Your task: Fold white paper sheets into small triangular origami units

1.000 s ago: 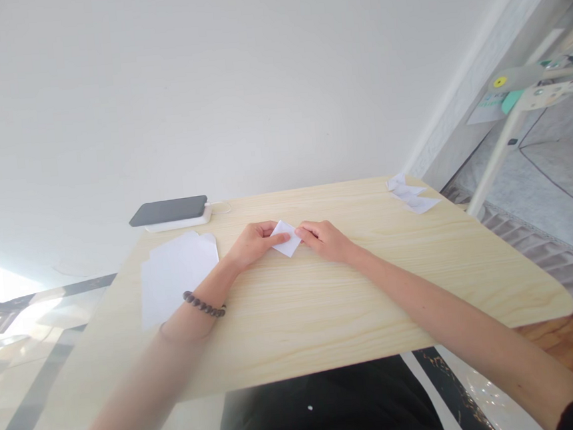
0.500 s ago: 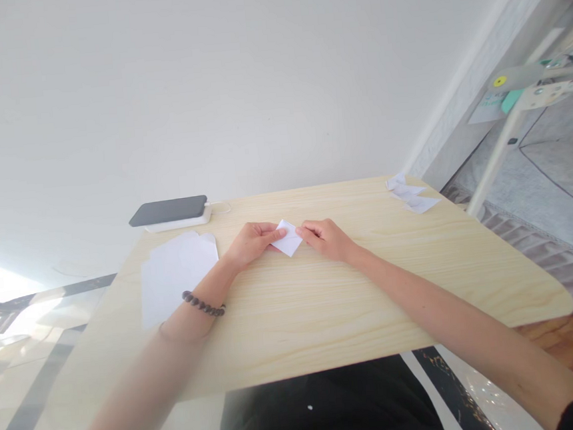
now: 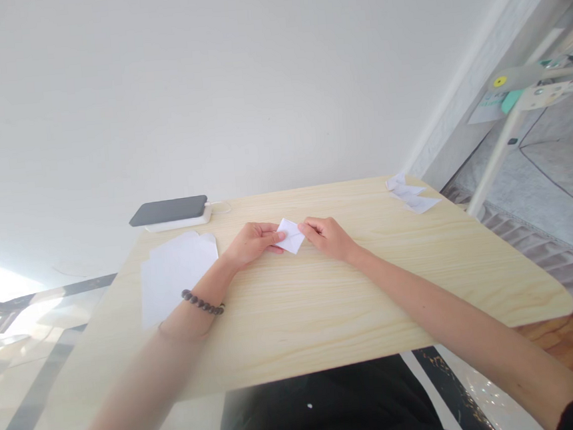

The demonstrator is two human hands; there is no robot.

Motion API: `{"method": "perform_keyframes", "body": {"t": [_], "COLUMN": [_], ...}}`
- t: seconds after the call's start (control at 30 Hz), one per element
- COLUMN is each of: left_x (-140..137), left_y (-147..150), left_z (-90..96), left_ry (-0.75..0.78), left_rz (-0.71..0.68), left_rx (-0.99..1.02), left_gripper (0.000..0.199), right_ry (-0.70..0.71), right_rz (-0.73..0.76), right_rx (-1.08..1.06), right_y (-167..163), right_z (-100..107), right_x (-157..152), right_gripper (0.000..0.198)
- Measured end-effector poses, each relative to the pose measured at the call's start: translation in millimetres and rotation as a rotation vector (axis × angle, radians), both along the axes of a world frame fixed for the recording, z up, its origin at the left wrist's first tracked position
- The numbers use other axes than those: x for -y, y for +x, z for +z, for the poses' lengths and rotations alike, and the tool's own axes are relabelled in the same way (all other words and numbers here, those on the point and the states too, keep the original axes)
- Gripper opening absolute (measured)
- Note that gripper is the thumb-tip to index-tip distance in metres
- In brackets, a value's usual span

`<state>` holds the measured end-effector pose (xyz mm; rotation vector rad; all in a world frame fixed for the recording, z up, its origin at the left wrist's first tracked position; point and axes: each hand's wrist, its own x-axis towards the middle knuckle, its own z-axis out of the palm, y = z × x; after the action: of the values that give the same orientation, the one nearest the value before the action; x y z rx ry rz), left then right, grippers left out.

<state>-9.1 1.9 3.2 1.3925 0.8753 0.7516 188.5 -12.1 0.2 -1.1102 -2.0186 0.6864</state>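
Observation:
A small folded piece of white paper [image 3: 291, 235], roughly diamond-shaped with crease lines, is held between my two hands above the middle of the table. My left hand [image 3: 255, 242] grips its left side, thumb on top and fingers underneath. At its right corner, my right hand [image 3: 327, 235] pinches the paper between thumb and curled fingers. White paper sheets [image 3: 178, 271] lie in a stack beside my left forearm. Several folded white paper pieces [image 3: 413, 197] rest at the far right corner.
The light wood table [image 3: 296, 321] stands against a grey-white wall [image 3: 255, 90]. A dark phone [image 3: 170, 210] lies on a white box [image 3: 181, 223] at the back left, with a white cable attached. Right of the table rises a white metal frame [image 3: 495, 143].
The folded paper has shifted slightly right and turned a little in my fingers. My right hand has moved slightly right with it, while my left hand stays nearly in place.

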Motion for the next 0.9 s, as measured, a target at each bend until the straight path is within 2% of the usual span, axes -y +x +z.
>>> {"method": "perform_keyframes", "body": {"t": [0.27, 0.47, 0.6, 0.8, 0.9], "left_x": [5.8, 4.1, 3.2, 4.3, 4.6], "left_y": [4.4, 3.6, 3.4, 5.8, 6.3], "left_z": [4.6, 0.8, -1.0, 0.6, 1.3], "left_ry": [0.035, 0.093, 0.095, 0.115, 0.129], "left_rz": [0.029, 0.089, 0.105, 0.183, 0.165], "left_rx": [0.034, -0.057, -0.048, -0.109, -0.106], "left_gripper": [0.039, 0.034, 0.032, 0.034, 0.035], "right_ry": [-0.005, 0.031, 0.02, -0.015, -0.026], "right_rz": [0.009, 0.095, 0.14, 0.135, 0.137], "right_rx": [-0.006, 0.086, 0.112, 0.104, 0.099], "right_y": [0.5, 0.1, -0.4, 0.3, 0.2], "right_z": [-1.0, -1.5, -0.1, 1.3, 2.0], "right_x": [-0.9, 0.4, 0.7, 1.7, 2.8], "right_gripper": [0.033, 0.032, 0.031, 0.032, 0.032]}}
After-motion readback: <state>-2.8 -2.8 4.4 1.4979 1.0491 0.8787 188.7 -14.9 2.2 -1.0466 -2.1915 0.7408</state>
